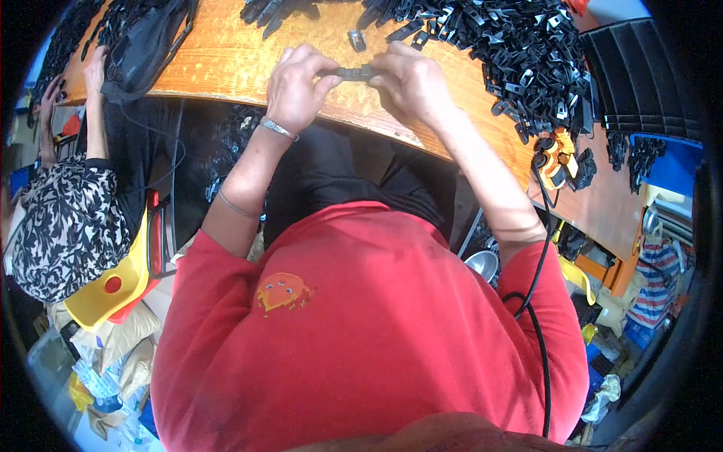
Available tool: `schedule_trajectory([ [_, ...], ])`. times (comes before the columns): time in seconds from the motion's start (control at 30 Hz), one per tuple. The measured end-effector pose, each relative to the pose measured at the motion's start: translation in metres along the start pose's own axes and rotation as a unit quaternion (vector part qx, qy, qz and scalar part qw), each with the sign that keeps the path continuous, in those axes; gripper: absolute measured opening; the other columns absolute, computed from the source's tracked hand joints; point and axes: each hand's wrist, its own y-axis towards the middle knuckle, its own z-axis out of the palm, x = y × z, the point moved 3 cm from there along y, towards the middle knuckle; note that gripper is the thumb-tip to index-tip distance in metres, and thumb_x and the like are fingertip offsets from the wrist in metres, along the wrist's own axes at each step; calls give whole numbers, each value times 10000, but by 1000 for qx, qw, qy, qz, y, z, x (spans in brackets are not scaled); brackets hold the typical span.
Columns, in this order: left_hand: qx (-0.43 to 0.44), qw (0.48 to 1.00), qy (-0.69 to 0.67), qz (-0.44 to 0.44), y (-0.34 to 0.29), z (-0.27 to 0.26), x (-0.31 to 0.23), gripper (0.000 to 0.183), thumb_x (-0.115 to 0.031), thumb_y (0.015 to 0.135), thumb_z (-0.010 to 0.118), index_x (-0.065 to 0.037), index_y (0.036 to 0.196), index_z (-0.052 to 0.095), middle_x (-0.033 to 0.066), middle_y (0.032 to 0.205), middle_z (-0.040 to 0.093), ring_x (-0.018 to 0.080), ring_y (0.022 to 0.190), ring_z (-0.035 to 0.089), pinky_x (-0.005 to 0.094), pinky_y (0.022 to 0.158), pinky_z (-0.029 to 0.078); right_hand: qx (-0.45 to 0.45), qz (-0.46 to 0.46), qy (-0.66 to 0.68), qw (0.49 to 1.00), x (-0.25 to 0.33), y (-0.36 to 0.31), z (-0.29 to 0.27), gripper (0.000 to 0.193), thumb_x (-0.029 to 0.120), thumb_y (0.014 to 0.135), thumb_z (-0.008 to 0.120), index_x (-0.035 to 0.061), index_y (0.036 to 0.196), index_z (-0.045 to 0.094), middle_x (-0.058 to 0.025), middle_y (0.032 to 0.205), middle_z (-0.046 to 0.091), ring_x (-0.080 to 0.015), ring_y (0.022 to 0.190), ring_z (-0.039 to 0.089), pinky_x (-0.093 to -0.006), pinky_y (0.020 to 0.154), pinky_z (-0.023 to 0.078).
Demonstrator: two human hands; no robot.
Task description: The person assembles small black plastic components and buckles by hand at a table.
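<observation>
A small black plastic part [354,73] is pinched between both my hands just above the near edge of the wooden table [226,60]. My left hand [297,83], with a silver bracelet at the wrist, grips its left end. My right hand [410,79] grips its right end. One loose black part [356,39] lies on the table just beyond my hands. A big heap of the same black parts [520,53] spreads over the table to my right.
A person in a black-and-white patterned top [64,226] sits to my left on a yellow chair [113,290]. A black bag [143,45] lies at the table's left. Black trays [640,75] stand at the right; a black cable [538,279] runs past my right arm.
</observation>
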Motion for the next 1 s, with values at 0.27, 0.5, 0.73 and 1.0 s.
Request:
schedule_trajectory([
  [0.27,69,996,13,-47,-4,-30,4,203,-102,831,852,-23,998,768,126,987,688,333,986,678,422,878,549,32,-65,29,997,24,23,19,185,215,880,814,69,992,792,-127,964,708,-357,874,731,-466,765,581],
  [0.5,95,985,66,-130,5,-127,53,371,-257,958,779,4,1219,740,143,1060,754,242,983,738,352,917,572,-92,65,10,994,25,37,2,274,310,916,787,65,1039,782,-159,1006,716,-376,901,743,-487,811,599],
  [0.73,-66,969,186,-147,57,-43,63,337,-242,905,815,-90,1194,728,156,1081,739,350,1096,705,454,946,560,-23,41,-100,994,15,54,24,188,212,947,734,30,998,732,-224,954,692,-402,767,739,-493,703,608],
  [1.0,-52,985,95,-137,29,-44,58,283,-147,919,785,-47,1183,754,188,1061,742,367,984,733,447,896,570,5,-13,-62,998,16,31,9,180,175,983,669,-5,975,675,-282,910,700,-445,747,727,-519,697,602],
])
